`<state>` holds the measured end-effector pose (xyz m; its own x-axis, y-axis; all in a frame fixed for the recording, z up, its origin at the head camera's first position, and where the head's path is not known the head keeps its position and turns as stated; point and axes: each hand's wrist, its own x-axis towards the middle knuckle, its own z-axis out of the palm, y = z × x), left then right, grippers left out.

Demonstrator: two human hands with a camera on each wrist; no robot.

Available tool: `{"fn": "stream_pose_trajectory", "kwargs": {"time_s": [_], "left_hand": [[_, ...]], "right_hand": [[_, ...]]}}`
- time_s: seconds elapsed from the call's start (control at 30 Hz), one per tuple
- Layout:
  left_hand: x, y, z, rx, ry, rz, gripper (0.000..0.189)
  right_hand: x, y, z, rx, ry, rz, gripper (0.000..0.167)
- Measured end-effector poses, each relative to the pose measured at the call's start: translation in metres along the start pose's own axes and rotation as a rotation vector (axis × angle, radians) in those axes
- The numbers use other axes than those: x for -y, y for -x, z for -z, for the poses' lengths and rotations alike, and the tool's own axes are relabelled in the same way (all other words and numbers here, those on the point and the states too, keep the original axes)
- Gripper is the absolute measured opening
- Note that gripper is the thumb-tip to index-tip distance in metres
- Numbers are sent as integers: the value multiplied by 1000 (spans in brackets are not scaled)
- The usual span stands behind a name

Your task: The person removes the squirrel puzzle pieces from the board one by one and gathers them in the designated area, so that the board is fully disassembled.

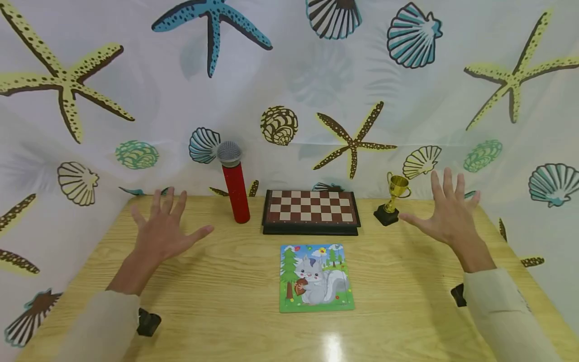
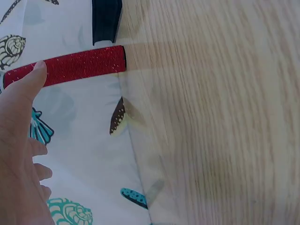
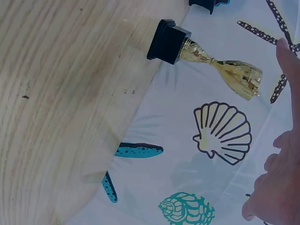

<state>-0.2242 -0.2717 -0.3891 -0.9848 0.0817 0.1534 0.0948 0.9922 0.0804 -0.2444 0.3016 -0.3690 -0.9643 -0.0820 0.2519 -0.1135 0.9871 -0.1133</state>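
Observation:
My left hand [image 1: 163,234] is held over the left part of the table with its fingers spread and nothing in it. Nearest to it stands a red microphone [image 1: 236,188] with a silver mesh head, whose red handle [image 2: 84,66] also shows past my thumb in the left wrist view. On the other side, my right hand [image 1: 450,216] spreads its fingers too and holds nothing. Just left of its thumb is a small gold trophy cup [image 1: 397,187] on a black base, seen sideways in the right wrist view as a gold trophy [image 3: 225,70].
Between the hands, a brown-and-white chessboard box [image 1: 311,208] lies at the back of the wooden table [image 1: 217,301]. In front of it lies a square squirrel picture puzzle [image 1: 316,279]. A white cloth [image 1: 289,65] printed with starfish and shells hangs behind and along the sides.

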Motion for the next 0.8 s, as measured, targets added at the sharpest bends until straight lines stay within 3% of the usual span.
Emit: {"fn": "stream_pose_trajectory", "kwargs": {"time_s": [0.2, 0.43, 0.6, 0.8], "left_hand": [[-17, 9, 0, 16, 21, -49, 105], [-51, 18, -10, 28, 15, -146, 98], [-75, 21, -18, 23, 51, -251, 88], [-101, 21, -25, 58, 141, -371, 82]], "right_hand": [[21, 0, 10, -30, -58, 38, 112], [46, 3, 17, -104, -286, 70, 106], [63, 4, 17, -65, -349, 102, 95], [77, 5, 10, 57, -416, 96, 83]]}}
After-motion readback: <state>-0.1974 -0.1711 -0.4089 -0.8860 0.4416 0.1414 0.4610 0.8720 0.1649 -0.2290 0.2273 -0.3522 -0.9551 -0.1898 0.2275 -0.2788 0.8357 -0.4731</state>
